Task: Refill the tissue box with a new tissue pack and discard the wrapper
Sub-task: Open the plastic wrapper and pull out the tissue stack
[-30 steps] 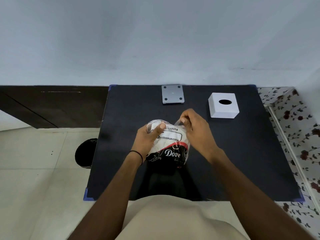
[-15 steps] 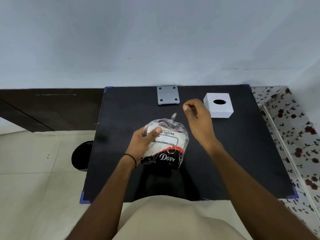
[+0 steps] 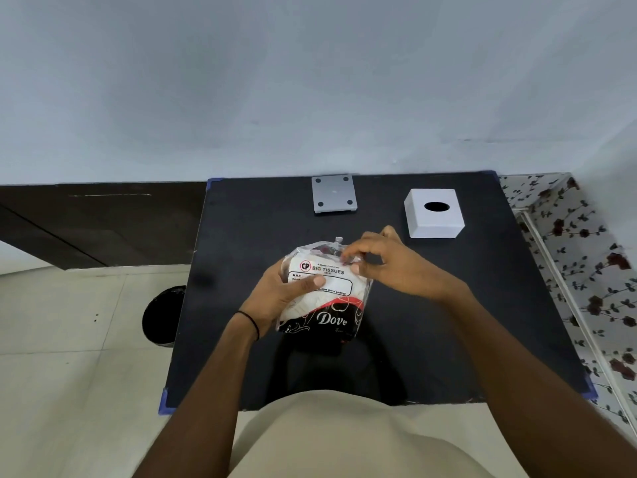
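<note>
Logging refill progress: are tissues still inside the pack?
Yes: the tissue pack still holds its white stack, gripped by left hand.

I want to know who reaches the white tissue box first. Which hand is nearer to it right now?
Right. The right hand is just in front and left of the tissue box, at the pack's top; the left hand holds the pack's far side.

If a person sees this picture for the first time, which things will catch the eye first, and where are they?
First the tissue pack at the middle of the black table, gripped by the left hand while the right hand pinches the wrapper at its top. Next the white tissue box stands at the far right of the table, with a grey plate to its left.
</note>
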